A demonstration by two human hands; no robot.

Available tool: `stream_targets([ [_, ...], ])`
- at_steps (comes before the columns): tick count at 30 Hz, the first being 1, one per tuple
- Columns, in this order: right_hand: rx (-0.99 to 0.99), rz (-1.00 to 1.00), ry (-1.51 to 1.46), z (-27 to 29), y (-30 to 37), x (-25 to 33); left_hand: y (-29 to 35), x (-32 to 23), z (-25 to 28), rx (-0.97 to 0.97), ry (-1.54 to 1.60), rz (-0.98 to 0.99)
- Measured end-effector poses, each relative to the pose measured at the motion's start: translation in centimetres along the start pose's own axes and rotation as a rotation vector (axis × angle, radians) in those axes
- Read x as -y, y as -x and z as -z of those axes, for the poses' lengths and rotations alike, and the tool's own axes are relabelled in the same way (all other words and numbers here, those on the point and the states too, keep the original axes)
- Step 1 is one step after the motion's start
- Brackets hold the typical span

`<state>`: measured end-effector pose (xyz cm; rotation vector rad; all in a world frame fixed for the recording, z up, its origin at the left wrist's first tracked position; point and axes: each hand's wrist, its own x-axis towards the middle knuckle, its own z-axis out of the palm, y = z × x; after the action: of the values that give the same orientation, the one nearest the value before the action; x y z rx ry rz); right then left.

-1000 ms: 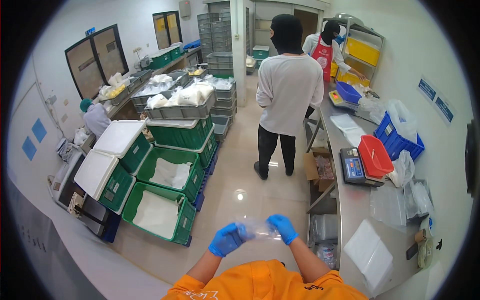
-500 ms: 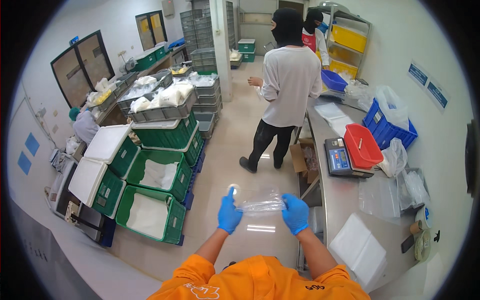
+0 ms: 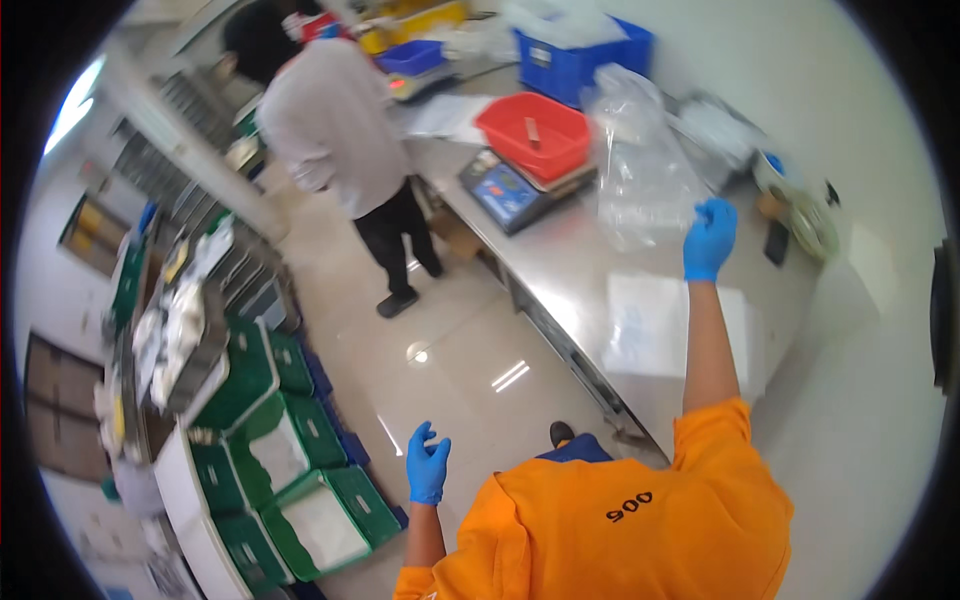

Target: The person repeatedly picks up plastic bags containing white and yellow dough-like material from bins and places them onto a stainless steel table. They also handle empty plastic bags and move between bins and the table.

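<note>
My left hand (image 3: 427, 463), in a blue glove, hangs low over the floor near the green crates. Its fingers are loosely bent and apart, with nothing in them. My right hand (image 3: 711, 240), gloved the same way, is raised over the steel table (image 3: 560, 255). Its fingers are bent and blurred, and whether they grip anything does not show. Just left of it lies a clear plastic bag (image 3: 645, 185). Beneath my right forearm is a stack of white plastic sheets or bags (image 3: 650, 325).
A red tray (image 3: 540, 135) rests on a scale (image 3: 510, 195); behind stands a blue crate (image 3: 580, 65). A tape roll (image 3: 815, 228) lies by the wall. At left are green crates (image 3: 365, 505). A person in white (image 3: 335, 130) stands beside the table.
My view has swung right towards the table. My hands have parted, the right rising over the tabletop. The clear plastic stretched between them no longer shows there.
</note>
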<state>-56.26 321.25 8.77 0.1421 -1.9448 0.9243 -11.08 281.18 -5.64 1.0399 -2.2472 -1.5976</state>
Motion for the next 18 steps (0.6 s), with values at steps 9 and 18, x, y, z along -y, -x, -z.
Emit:
stream_targets([
  [9,0.715,-0.384,0.549,3.5,14.0,-5.3,-1.5,-2.7,-6.4,0.212,-0.024,0.043],
  [18,0.625,-0.154,0.296,4.9,18.9,-9.6,-3.3,-9.0,-13.7,0.448,0.029,-0.045],
])
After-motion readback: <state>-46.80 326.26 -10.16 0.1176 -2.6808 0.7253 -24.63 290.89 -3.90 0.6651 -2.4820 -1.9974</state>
